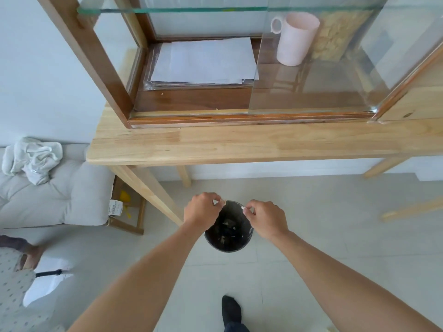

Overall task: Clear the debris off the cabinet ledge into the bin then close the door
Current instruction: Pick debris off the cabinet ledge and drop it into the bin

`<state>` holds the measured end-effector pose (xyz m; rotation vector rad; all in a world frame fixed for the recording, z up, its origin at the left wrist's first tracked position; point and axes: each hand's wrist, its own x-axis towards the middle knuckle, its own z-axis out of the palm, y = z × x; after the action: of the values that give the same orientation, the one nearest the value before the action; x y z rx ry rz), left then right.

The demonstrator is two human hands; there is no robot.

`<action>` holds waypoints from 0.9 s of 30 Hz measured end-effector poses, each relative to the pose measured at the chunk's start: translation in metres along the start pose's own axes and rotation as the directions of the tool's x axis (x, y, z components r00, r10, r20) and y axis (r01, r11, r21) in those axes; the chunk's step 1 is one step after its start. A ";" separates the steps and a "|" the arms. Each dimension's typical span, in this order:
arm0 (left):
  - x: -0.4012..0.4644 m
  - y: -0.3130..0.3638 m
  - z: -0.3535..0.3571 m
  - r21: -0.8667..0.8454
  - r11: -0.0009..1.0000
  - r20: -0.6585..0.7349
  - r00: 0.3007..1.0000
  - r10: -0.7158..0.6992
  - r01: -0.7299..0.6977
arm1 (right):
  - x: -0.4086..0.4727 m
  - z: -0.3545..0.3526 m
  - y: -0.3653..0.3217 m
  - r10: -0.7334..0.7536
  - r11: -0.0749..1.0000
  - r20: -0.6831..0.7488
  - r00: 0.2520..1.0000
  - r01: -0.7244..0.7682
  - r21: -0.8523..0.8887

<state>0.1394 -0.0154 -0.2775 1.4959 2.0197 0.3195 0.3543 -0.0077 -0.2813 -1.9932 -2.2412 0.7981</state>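
Observation:
Both my hands hover over a small black bin (227, 245) on the floor. My left hand (202, 208) pinches a small pale crumb (223, 202) at its fingertips above the bin's rim. My right hand (266, 218) pinches another small white bit (243, 208). Scraps lie inside the bin. Above, the wooden cabinet (96, 58) has its sliding glass door (311, 75) pushed to the right, leaving the left half open. Tiny specks (162, 94) remain on the dark ledge (191, 99).
The cabinet stands on a light wooden table (239, 142). Inside it are white papers (206, 61), a pink mug (296, 39) and a bag of flakes (335, 37). A grey cushion (60, 195) with a crumpled cloth (33, 159) lies left. My foot (231, 310) is below the bin.

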 end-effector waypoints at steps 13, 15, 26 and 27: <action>0.004 -0.016 0.006 0.030 0.996 0.071 0.994 -0.089 0.087 | 0.012 0.002 0.008 0.059 0.998 0.079 0.995 -0.056 -0.034; 0.000 -0.014 -0.001 0.029 0.997 0.065 0.995 -0.077 0.075 | 0.009 -0.005 0.003 0.054 0.998 0.055 0.997 -0.053 -0.030; -0.048 0.000 -0.061 0.049 0.999 -0.015 1.000 0.025 -0.024 | -0.036 -0.045 -0.034 0.003 1.000 -0.060 0.998 -0.002 0.019; -0.053 0.001 -0.069 0.053 0.998 -0.026 0.999 0.036 -0.034 | -0.040 -0.049 -0.037 -0.002 1.000 -0.070 0.998 0.003 0.022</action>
<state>0.1091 -0.0539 -0.2058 1.5684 2.0394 0.3044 0.3445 -0.0303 -0.2117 -1.9760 -2.1871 0.7375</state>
